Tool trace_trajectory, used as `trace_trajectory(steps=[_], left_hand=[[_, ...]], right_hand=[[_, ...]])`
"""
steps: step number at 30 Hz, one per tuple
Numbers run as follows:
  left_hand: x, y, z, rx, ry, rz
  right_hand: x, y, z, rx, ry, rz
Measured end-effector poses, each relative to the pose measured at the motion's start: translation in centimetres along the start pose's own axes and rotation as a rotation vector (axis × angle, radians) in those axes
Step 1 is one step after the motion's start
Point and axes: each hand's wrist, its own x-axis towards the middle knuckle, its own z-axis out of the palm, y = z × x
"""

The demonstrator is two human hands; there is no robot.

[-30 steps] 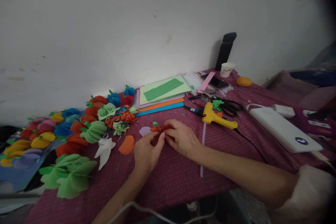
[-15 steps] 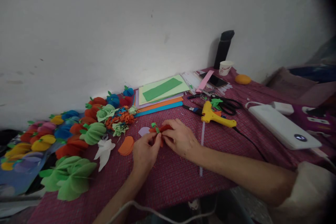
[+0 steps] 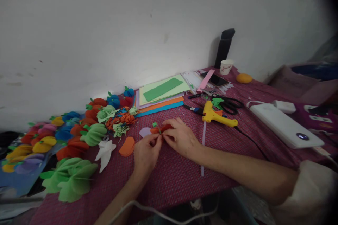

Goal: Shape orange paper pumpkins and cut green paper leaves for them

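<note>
Over the middle of the tablecloth, a small orange-red paper pumpkin (image 3: 166,127) is held between my hands, partly hidden by the fingers. Its green paper stem (image 3: 155,124) pokes up at the left. My left hand (image 3: 146,153) pinches a thin green paper strip (image 3: 159,130) at the pumpkin's near side, thumb and index finger pressed together. My right hand (image 3: 183,139) is closed around the pumpkin's right side, its fingertips close to the left ones. Just beyond the left hand lies a lilac paper piece (image 3: 144,132); left of it are stacked orange paper rounds (image 3: 127,147).
Several finished paper pumpkins (image 3: 96,133) crowd the left side, near paper scraps (image 3: 124,117). Coloured sheets (image 3: 163,91) lie at the back. A yellow glue gun (image 3: 218,116) with a protruding glue stick, black scissors (image 3: 231,104) and a white power bank (image 3: 285,126) are to the right.
The green strip at my left fingertips showed its flat face before and now looks thin, nearly edge-on. Both hands have stayed in almost the same place.
</note>
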Motion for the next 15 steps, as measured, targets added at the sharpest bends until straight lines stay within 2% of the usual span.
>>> trace_trajectory(steps=[15], left_hand=[[-0.4, 0.71, 0.12, 0.114, 0.008, 0.051]], right_hand=[[0.11, 0.5, 0.58, 0.066, 0.052, 0.047]])
